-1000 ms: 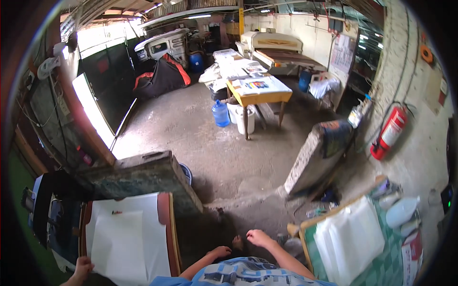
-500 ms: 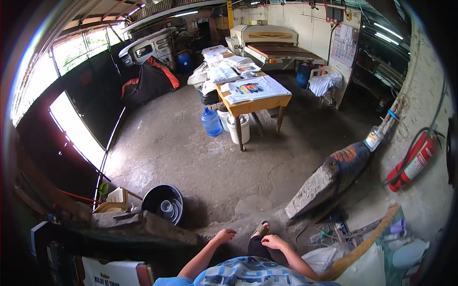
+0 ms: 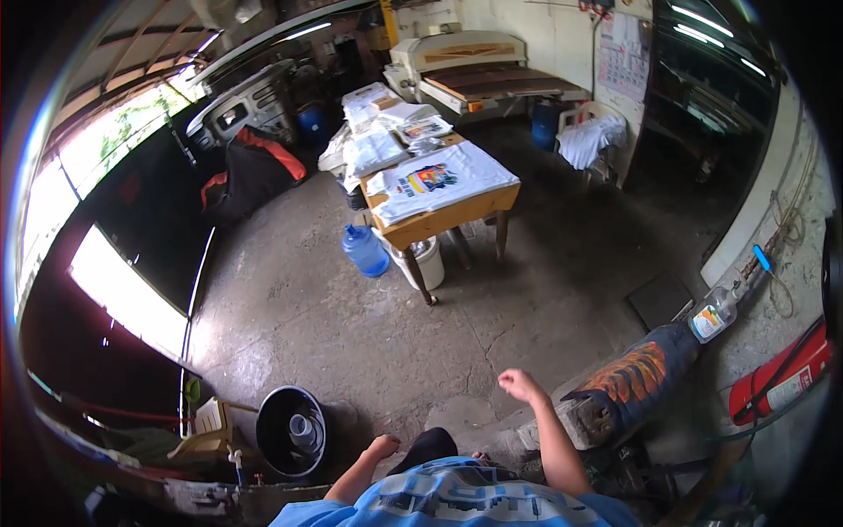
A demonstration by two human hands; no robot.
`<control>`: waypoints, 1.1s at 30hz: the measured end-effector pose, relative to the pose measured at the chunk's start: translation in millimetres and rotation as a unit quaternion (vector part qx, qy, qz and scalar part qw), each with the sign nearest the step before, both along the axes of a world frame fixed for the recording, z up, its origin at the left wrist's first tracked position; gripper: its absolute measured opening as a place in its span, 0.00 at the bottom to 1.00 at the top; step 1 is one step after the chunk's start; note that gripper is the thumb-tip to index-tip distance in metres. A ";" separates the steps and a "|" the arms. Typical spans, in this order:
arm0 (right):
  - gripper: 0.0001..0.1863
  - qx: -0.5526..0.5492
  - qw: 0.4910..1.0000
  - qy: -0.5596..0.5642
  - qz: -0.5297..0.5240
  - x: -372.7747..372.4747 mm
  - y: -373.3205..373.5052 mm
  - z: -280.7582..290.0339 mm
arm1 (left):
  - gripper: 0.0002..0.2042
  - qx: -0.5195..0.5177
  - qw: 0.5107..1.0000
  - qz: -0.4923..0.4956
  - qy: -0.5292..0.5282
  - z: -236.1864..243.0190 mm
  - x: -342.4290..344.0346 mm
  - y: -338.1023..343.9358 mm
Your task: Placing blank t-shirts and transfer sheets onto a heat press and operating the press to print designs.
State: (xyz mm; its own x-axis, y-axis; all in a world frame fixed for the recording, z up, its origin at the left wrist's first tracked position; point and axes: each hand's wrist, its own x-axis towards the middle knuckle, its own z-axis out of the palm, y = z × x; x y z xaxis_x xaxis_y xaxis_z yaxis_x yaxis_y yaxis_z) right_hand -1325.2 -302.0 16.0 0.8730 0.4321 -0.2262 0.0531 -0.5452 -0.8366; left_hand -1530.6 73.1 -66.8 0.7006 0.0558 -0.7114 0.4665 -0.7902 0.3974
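Note:
My left hand [image 3: 383, 445] is low at centre, beside the black tub [image 3: 290, 432] with smaller containers inside, its fingers loosely curled and nothing visible in them. My right hand [image 3: 518, 385] is raised ahead of my body, fingers curled and empty, near the low concrete divider [image 3: 588, 420] with an orange design on its dark side. Ahead stands a yellow wooden table [image 3: 457, 214] with a printed white T-shirt [image 3: 474, 180] and piles of white garments [image 3: 373, 149]. A blue water jug [image 3: 364, 253] and a white bucket [image 3: 420, 268] sit by its legs.
A large cream press [image 3: 457, 61] stands behind the table. A chair with white cloth [image 3: 588, 140] is at right, beside a dark doorway [image 3: 711, 114]. A fire extinguisher [image 3: 777, 373] and bottle [image 3: 711, 314] line the right. A black-red bag [image 3: 255, 176] lies left.
I have moved forward through the gap between the low dividers, leaving the side tables behind. The view tilts down. My right hand has risen forward, while my left hand has dropped lower.

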 end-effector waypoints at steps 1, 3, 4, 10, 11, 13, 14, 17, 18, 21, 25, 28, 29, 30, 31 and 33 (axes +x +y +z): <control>0.10 0.033 0.997 0.057 -0.033 22.6 2.6 10.7 | 0.17 0.006 1.000 -0.007 0.004 -3.5 10.9 7.2; 0.11 0.089 0.989 0.061 -0.103 67.3 5.9 18.7 | 0.15 0.014 0.974 -0.207 0.092 -34.4 33.4 32.3; 0.10 0.080 0.982 0.048 -0.165 86.0 -20.9 7.0 | 0.14 -0.007 0.932 -0.361 0.035 -1.7 64.8 2.6; 0.08 0.161 0.920 0.020 -0.356 199.7 -65.1 -22.1 | 0.12 -0.199 0.941 -0.273 0.015 34.6 244.2 19.5; 0.07 0.176 0.909 0.013 -0.377 221.1 -66.3 -29.8 | 0.12 -0.195 0.939 -0.282 0.030 31.0 280.8 24.9; 0.06 0.205 0.884 -0.010 -0.420 265.0 -70.4 -51.3 | 0.12 -0.190 0.933 -0.302 0.056 17.6 363.0 28.9; 0.06 0.173 0.884 -0.013 -0.435 292.0 -76.7 -73.7 | 0.12 -0.190 0.927 -0.316 0.063 3.9 416.6 22.8; 0.06 0.146 0.882 -0.035 -0.447 368.0 -81.8 -135.7 | 0.12 -0.195 0.912 -0.350 0.085 -78.3 540.8 -4.3; 0.07 0.176 0.886 -0.039 -0.427 389.4 -80.4 -152.9 | 0.12 -0.199 0.909 -0.353 0.097 -123.7 547.0 -9.0; 0.07 -0.080 0.915 0.009 -0.395 397.0 -102.1 -321.9 | 0.14 -0.016 0.816 -0.569 -0.105 -176.8 737.0 -96.9; 0.11 -0.101 0.900 0.039 -0.423 363.5 -123.0 -310.4 | 0.13 -0.101 0.810 -0.519 -0.252 -120.9 871.6 -248.2; 0.16 -0.150 0.854 0.146 -0.477 362.5 -204.9 -351.0 | 0.12 -0.281 0.733 -0.487 -0.384 -65.9 959.8 -346.5; 0.15 -0.193 0.850 0.137 -0.470 387.1 -236.3 -348.6 | 0.12 -0.287 0.733 -0.484 -0.383 -42.2 987.7 -382.5; 0.15 -0.235 0.845 0.140 -0.460 393.8 -260.7 -349.1 | 0.12 -0.275 0.733 -0.511 -0.355 -9.9 1003.4 -415.6; 0.15 -0.276 0.843 0.134 -0.443 414.2 -288.4 -345.3 | 0.12 -0.258 0.734 -0.532 -0.334 14.1 1023.1 -435.6; 0.15 -0.354 0.836 0.118 -0.401 460.1 -341.9 -339.4 | 0.12 -0.264 0.746 -0.532 -0.300 -21.5 1046.0 -450.9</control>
